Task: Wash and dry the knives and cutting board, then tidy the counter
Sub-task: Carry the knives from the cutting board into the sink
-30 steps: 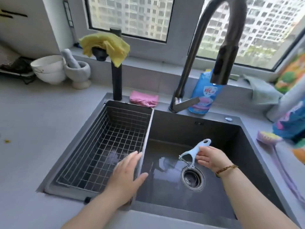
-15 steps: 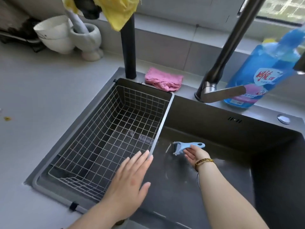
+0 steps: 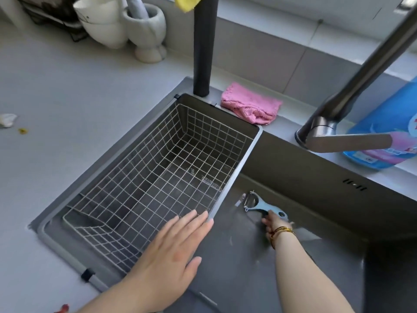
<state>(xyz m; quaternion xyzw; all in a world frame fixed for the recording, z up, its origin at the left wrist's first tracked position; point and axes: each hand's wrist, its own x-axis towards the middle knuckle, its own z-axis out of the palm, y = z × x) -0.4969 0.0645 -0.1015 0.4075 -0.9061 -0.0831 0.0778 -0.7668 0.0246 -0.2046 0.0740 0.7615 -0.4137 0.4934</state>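
Observation:
My right hand [image 3: 274, 224] reaches down into the dark sink basin [image 3: 311, 199] and grips the handle of a light blue peeler [image 3: 259, 205], its metal blade pointing toward the wire basket [image 3: 158, 177]. My left hand [image 3: 171, 251] lies flat with straight fingers over the near right corner of the basket, fingertips at its grey rim. The basket sits in the left part of the sink and holds nothing I can see. No knife or cutting board is in view.
A black post [image 3: 204, 46] stands behind the basket with a yellow cloth [image 3: 186, 2] on top. A pink cloth [image 3: 250, 107] lies on the sink ledge. The tap [image 3: 352, 86] and a blue detergent bag [image 3: 388, 132] are at right. White bowls [image 3: 101, 21] and a mortar [image 3: 146, 30] stand far left.
My view dropped and moved closer to the sink. My right hand carried the peeler from above the drain toward the basket's side and lower into the basin. My left hand stayed at the basket rim.

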